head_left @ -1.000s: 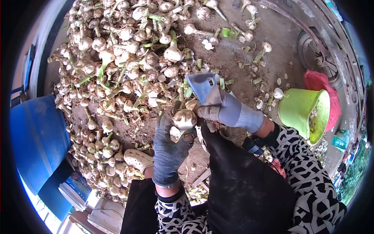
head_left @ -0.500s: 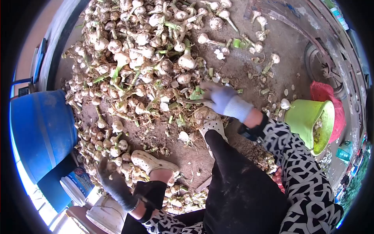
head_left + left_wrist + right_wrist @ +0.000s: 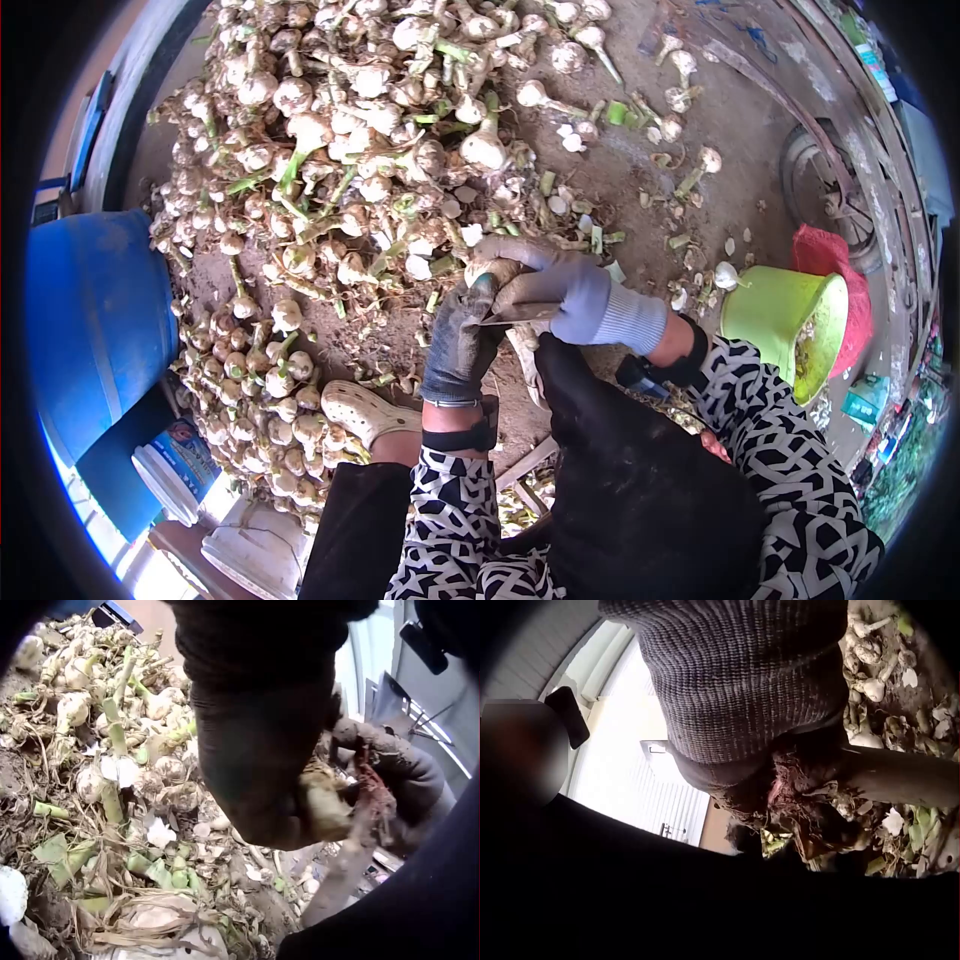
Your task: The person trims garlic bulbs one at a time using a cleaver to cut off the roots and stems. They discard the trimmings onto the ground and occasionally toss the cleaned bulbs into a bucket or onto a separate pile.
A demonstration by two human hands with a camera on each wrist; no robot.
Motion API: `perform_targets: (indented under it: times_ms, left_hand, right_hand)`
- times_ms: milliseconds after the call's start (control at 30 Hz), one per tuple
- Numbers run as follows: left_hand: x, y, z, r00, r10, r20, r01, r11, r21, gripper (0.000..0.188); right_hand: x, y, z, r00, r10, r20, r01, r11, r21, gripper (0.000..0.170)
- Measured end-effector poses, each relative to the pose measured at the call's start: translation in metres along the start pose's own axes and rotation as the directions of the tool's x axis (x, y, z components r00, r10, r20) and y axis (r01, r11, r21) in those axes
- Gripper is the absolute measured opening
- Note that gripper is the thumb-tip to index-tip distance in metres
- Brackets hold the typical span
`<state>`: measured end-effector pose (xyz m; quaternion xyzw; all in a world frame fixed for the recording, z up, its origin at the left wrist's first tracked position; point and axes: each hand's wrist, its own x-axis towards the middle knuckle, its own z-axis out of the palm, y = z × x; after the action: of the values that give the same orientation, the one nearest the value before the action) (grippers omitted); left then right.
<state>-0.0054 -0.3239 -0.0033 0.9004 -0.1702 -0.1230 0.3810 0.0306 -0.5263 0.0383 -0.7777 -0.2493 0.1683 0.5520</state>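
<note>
In the head view my gloved left hand (image 3: 458, 335) grips a garlic bulb (image 3: 490, 270) in front of the large heap. My gloved right hand (image 3: 572, 290) is close against it and holds a flat-bladed knife (image 3: 520, 312), its fingers reaching over the bulb. The left wrist view shows the bulb (image 3: 326, 804) between both gloves, with the knife blade (image 3: 341, 874) slanting below. Reddish, stringy roots (image 3: 786, 784) hang by the right glove (image 3: 742, 682) in the right wrist view. Gloves hide most of the bulb and the knife's handle.
A big heap of stemmed garlic (image 3: 330, 150) covers the floor ahead. Short-stemmed bulbs (image 3: 262, 370) lie beside a beige clog (image 3: 365, 412). At left stands a blue barrel (image 3: 95, 310); at right a green bucket (image 3: 760, 310) lies tilted against a red sack (image 3: 850, 300).
A second ago both hands were at a bulb. Half a second ago the left hand was over the lower-left bulbs and the right by the heap. Now they are together at a bulb.
</note>
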Motion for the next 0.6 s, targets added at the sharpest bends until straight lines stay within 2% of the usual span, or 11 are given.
perform_targets:
  times_ms: [33,100,133,167,233,267,300,400,500,567,600]
  left_hand:
    - [0.006,0.016,-0.003,0.993,-0.115,-0.025,0.099,0.934,-0.344,0.052]
    - [0.011,0.037,-0.01,0.937,-0.347,0.037,0.206,0.464,-0.862,0.056]
    - [0.003,0.031,-0.012,0.943,-0.314,0.115,0.199,0.251,-0.947,0.064]
    - [-0.001,0.032,-0.013,0.943,-0.311,0.117,0.2,0.252,-0.947,0.064]
    - [0.0,0.041,-0.021,0.959,-0.277,0.066,0.129,0.216,-0.968,0.067]
    - [0.0,0.046,-0.03,0.943,-0.301,0.139,0.234,0.307,-0.922,0.073]
    - [-0.001,0.05,-0.033,0.943,-0.304,0.135,0.232,0.311,-0.922,0.073]
    - [-0.007,0.057,-0.032,0.943,-0.31,-0.123,0.123,0.666,-0.736,0.072]
    - [-0.019,0.072,-0.029,0.907,-0.419,-0.027,0.208,0.503,-0.839,0.071]
    - [-0.024,0.077,-0.025,0.871,-0.49,0.044,0.321,0.497,-0.806,0.075]
    - [-0.025,0.086,-0.028,0.916,-0.391,0.086,0.292,0.505,-0.812,0.078]
  right_hand:
    - [-0.005,-0.008,-0.009,1.0,0.013,-0.002,-0.013,1.0,-0.008,0.015]
    - [-0.009,-0.015,-0.022,0.987,-0.072,-0.144,0.069,0.997,-0.028,0.014]
    - [-0.014,-0.018,-0.03,0.995,0.018,-0.094,-0.028,0.995,-0.1,0.015]
    - [-0.015,-0.024,-0.032,0.995,0.019,-0.097,-0.029,0.995,-0.1,0.015]
    - [-0.011,-0.046,-0.034,0.991,0.13,0.043,-0.081,0.807,-0.585,0.019]
    - [-0.013,-0.036,-0.026,1.0,-0.017,0.014,0.022,0.737,-0.675,0.022]
    - [-0.012,-0.038,-0.023,1.0,-0.022,0.015,0.026,0.739,-0.673,0.022]
    - [-0.01,-0.041,-0.013,0.999,0.005,-0.05,-0.038,0.724,-0.688,0.018]
    - [-0.014,-0.037,-0.01,0.997,-0.004,-0.073,-0.043,0.773,-0.633,0.019]
    - [-0.02,-0.029,-0.006,0.989,0.108,-0.097,-0.145,0.748,-0.648,0.019]
    - [-0.019,0.002,-0.004,0.927,0.364,-0.088,-0.338,0.714,-0.613,0.018]
